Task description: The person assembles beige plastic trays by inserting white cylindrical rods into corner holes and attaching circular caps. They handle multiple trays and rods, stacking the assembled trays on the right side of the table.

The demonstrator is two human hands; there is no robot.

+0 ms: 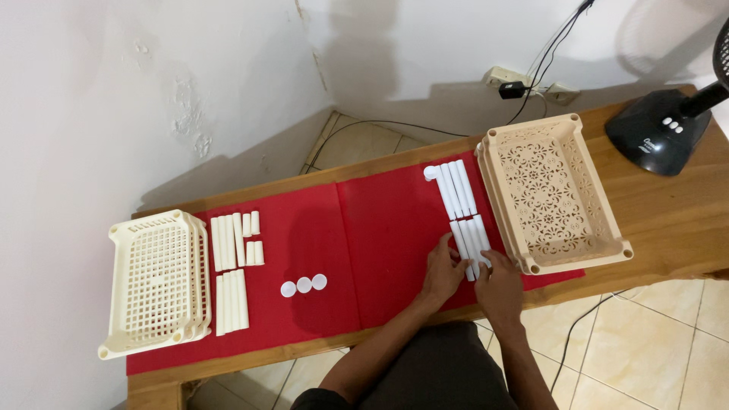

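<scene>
Two hands work at the near edge of the red cloth (380,228) on the wooden counter (668,220). The left hand (444,269) lies flat with fingers spread on the lower group of white tubes (471,243); the right hand (497,282) rests just beside it, fingers curled onto the near ends of the same tubes, though whether it pinches one I cannot tell. These tubes, about four, lie side by side touching the beige basket (550,193), which sits at the cloth's right edge with its near corner close to the counter's front edge. Above them lies a second group of about four longer tubes (454,188), also against the basket. The middle of the cloth is bare and gives the widest open room. Three white round caps (304,285) sit in a row left of centre. Farther left are more white tubes (231,241): about three long ones and four short stubs above, about three long ones below. One cream basket (156,281) stands at the cloth's left end. A black fan base (657,129) occupies the far right corner
</scene>
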